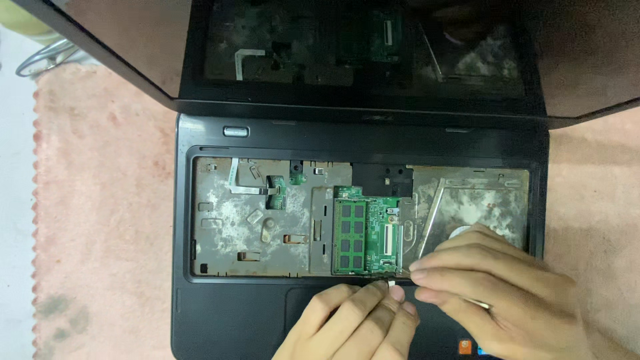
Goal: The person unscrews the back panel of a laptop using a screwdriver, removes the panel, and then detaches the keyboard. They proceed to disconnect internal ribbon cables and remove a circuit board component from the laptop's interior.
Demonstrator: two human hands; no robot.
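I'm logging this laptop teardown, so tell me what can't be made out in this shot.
- Small part pinched between the left hand and right hand: head view, fingers cover it.
- Palm rest of the laptop: its near edge is cut off by the bottom of the frame.
- Memory module: chip markings too small.
- Screen: top cut off, only a dim reflection.

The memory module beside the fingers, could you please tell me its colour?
Green, with black chips: the memory module shows best in the head view.
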